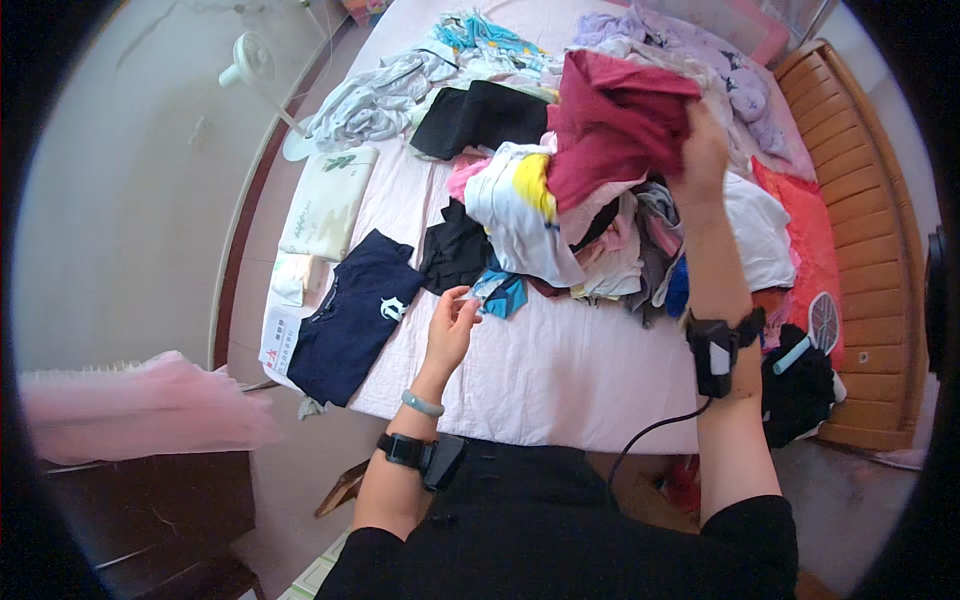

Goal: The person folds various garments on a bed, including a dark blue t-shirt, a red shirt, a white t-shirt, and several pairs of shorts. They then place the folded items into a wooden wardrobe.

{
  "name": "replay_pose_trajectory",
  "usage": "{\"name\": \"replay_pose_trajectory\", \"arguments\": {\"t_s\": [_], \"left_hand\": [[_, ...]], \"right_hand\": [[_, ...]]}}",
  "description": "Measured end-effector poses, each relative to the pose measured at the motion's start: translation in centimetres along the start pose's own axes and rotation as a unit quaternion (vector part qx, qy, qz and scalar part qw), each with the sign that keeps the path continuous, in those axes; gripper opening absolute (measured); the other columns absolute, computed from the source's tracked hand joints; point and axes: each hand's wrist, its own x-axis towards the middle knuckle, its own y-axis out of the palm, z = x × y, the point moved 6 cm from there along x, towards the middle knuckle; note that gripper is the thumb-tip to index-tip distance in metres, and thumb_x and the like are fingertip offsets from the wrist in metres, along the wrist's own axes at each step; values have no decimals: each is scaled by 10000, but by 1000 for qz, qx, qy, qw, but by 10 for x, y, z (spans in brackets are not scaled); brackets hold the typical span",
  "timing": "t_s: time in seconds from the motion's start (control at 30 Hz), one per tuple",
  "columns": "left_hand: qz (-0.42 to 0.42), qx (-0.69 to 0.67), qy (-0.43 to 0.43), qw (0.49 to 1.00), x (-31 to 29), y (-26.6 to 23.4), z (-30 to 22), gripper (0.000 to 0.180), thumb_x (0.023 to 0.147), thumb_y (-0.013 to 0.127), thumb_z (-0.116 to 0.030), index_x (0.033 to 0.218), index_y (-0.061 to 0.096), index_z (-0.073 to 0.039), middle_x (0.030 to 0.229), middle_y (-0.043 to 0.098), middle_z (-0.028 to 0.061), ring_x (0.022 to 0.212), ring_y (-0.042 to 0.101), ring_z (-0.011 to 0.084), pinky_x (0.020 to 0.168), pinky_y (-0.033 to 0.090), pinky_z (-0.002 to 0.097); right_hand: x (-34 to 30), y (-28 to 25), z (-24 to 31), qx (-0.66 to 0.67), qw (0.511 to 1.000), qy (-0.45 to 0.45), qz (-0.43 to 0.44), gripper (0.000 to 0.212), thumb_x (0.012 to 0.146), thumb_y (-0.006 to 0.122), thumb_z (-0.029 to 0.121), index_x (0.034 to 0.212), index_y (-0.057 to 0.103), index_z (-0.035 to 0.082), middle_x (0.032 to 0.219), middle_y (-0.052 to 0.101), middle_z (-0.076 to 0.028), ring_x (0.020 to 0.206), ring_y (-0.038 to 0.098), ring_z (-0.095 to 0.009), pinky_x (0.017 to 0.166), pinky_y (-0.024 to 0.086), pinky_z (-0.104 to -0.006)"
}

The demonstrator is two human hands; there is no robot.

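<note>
My right hand (703, 150), blurred by motion, grips the edge of a dark red garment (620, 125) and holds it up over the heap of clothes. My left hand (452, 328) is raised above the bed's near part, fingers loosely bent and apart, with nothing seen in them. Just beyond its fingertips lies a small blue cloth (508, 298), beside a crumpled black garment (457, 247). A white garment with a yellow patch (515, 205) hangs over the heap's front. To the left a navy top (362, 310) with a white emblem lies spread flat.
The heap rests on a bed with a pale pink sheet (560, 395). A pale green pillow (330, 203) and a tissue pack (293, 279) lie along its left edge. At the right are a wooden headboard (850, 200), orange-red cloth (808, 250) and a racket-shaped thing (820, 322). A white fan (250, 62) stands far left.
</note>
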Motion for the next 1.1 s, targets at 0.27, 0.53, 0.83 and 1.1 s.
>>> {"name": "replay_pose_trajectory", "arguments": {"t_s": [0.27, 0.53, 0.83, 1.1], "left_hand": [[106, -29, 60, 992, 12, 47, -66, 568, 789, 601, -251, 1237, 317, -49, 1087, 490, 130, 872, 538, 174, 738, 436, 279], [368, -182, 87, 908, -31, 132, -173, 496, 774, 625, -157, 1192, 404, -10, 1094, 523, 77, 936, 529, 145, 830, 420, 266], [339, -183, -52, 921, -45, 110, -170, 338, 856, 512, -271, 1049, 531, 6, 958, 598, 70, 823, 579, 135, 748, 458, 257], [270, -106, -27, 957, -67, 53, -147, 303, 897, 427, -210, 1105, 512, -7, 1007, 574, 47, 871, 543, 110, 786, 427, 244]], "right_hand": [[-11, 65, 139, -170, 950, -70, 252, 330, 893, 361, 173, 1154, 457, -6, 1072, 545, -116, 943, 543, -193, 831, 436, -302], [-49, 63, 177, -251, 942, -96, 203, 301, 868, 419, 108, 1135, 496, -7, 1056, 556, -104, 919, 542, -157, 799, 431, -250], [-60, 18, 156, -60, 982, 71, 163, 302, 900, 366, 161, 1097, 499, -26, 1051, 560, -129, 929, 551, -192, 809, 450, -284], [-103, -14, 91, -82, 962, 247, 83, 246, 871, 466, 180, 1008, 546, -7, 939, 609, -107, 795, 602, -169, 724, 487, -293]]}}
